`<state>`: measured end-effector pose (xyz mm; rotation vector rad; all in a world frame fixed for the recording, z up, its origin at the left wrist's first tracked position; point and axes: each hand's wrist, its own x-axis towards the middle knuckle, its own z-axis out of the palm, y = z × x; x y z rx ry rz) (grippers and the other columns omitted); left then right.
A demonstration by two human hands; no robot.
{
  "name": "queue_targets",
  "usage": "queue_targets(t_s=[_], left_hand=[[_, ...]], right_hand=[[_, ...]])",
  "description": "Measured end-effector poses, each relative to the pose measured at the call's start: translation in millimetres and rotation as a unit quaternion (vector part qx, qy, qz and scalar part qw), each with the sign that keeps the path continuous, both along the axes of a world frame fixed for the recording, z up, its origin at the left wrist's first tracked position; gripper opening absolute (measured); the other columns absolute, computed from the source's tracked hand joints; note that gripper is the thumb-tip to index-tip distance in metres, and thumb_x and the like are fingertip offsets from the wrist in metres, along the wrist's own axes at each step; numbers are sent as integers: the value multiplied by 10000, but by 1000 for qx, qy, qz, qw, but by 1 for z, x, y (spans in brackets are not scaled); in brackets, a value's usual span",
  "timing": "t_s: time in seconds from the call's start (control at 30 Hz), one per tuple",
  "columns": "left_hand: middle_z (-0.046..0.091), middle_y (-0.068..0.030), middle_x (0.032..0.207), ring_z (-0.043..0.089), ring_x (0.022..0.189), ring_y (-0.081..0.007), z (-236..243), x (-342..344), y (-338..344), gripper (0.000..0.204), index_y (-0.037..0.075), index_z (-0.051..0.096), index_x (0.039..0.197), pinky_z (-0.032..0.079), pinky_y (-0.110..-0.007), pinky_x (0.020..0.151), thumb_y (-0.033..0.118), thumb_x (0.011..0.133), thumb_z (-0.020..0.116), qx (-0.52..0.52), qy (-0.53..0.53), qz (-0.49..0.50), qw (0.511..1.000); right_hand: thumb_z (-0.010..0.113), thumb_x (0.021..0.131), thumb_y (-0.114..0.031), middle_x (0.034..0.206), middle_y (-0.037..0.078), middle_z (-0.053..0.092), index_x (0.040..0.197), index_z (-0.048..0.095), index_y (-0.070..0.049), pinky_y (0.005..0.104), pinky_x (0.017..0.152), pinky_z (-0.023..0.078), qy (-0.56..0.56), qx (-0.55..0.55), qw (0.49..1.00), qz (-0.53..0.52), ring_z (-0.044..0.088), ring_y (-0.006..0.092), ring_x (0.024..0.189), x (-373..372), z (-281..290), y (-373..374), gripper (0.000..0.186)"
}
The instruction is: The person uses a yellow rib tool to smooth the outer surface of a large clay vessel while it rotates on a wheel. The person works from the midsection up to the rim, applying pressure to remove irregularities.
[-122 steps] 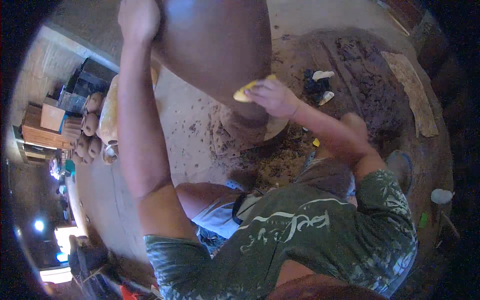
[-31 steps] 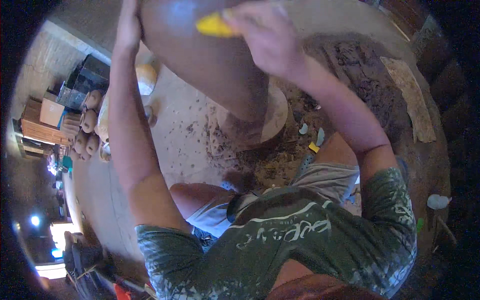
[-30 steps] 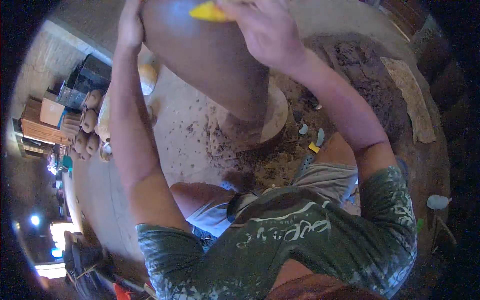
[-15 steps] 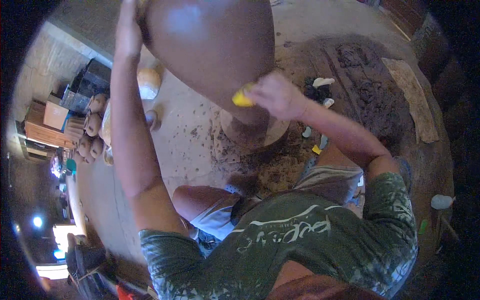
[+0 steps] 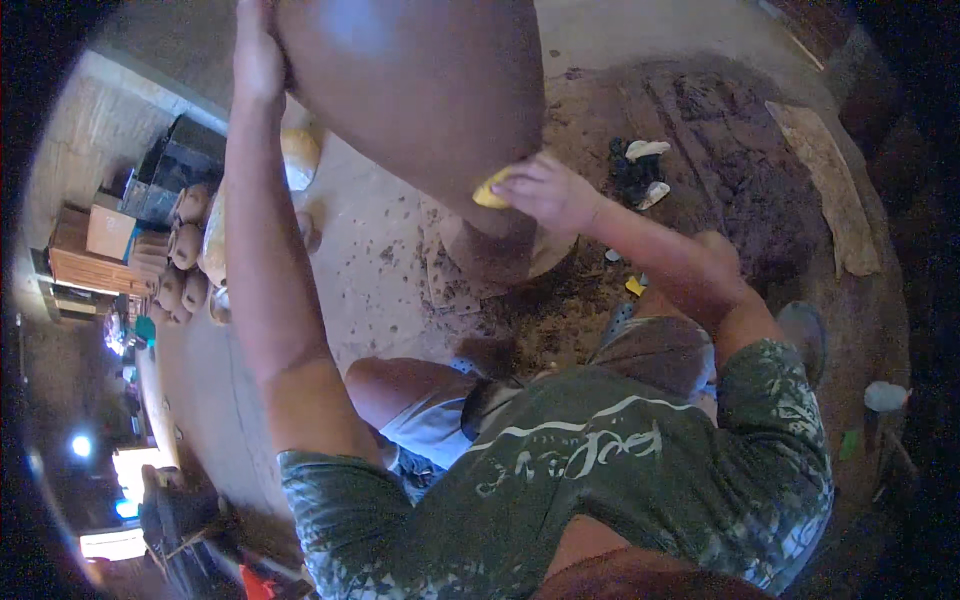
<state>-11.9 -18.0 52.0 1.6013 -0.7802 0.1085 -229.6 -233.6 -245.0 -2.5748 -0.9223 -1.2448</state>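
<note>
A large brown clay pot [image 5: 430,90], smooth and narrowing toward its lower end, rises past the top edge of the view. It stands over a round base [image 5: 545,255] on the floor. In my right hand [image 5: 548,192] is a small yellow scraper [image 5: 490,190], gripped by closed fingers and pressed against the pot's lower wall. My left hand [image 5: 260,60] reaches up along the pot's left side and touches it; the fingers are mostly hidden at the top edge.
Several round clay pots [image 5: 185,250] are stacked at the left, near a wooden cabinet [image 5: 85,260]. Right of the pot lie white scraps on a dark cloth [image 5: 635,170], a damp dark patch of clay [image 5: 740,170] and a long board [image 5: 825,190]. A yellow piece [image 5: 634,287] lies by my leg.
My right hand has shifted slightly, with the yellow scraper still against the pot, and its elbow has come inward. My left hand has barely moved.
</note>
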Motion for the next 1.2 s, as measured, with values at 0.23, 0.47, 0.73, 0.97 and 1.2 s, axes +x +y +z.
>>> queue_targets(t_s=[0.23, 0.47, 0.73, 0.97, 1.2], left_hand=[[459, -205, 1554, 456, 1424, -314, 13, -17, -5, 837, -10, 317, 1583, 300, -431, 1218, 644, 1062, 324, 30, -31, 61, 997], [495, -190, 1524, 487, 1393, -298, 21, -14, 4, 761, -17, 375, 1551, 341, -428, 1191, 584, 1084, 343, 28, -104, -27, 994], [545, -185, 1475, 524, 1349, -283, 24, -13, -12, 787, -21, 428, 1528, 354, -423, 1178, 615, 1067, 360, 43, -92, -59, 993], [543, -211, 1472, 535, 1359, -298, 43, -23, 19, 830, -57, 419, 1513, 377, -412, 1169, 629, 1047, 392, 73, -106, 46, 991], [388, -202, 1583, 412, 1443, -302, 35, -40, -4, 812, -6, 321, 1571, 305, -424, 1208, 617, 1055, 392, 69, -37, -24, 997]], right_hand=[[683, 820, -101, 1115, 66, 691, 1206, 741, -108, 405, 951, 494, -124, 122, 985, -18, 640, 277, 1060, 30, 126, -9, 391], [672, 833, -26, 1085, 89, 678, 1186, 725, -68, 413, 934, 499, -233, 148, 961, 6, 640, 292, 1026, 39, 157, 3, 359], [689, 842, -134, 1038, 61, 712, 1182, 741, -114, 446, 926, 522, 82, -49, 995, -30, 664, 281, 1056, -15, -14, -6, 345], [649, 905, -105, 1083, 91, 711, 1170, 749, -131, 440, 912, 512, -201, 237, 950, 14, 652, 323, 1023, 30, 185, -2, 284], [669, 853, -101, 1114, 64, 701, 1219, 731, -92, 425, 938, 504, -192, 145, 970, -30, 641, 289, 1051, 25, 127, 11, 371]])
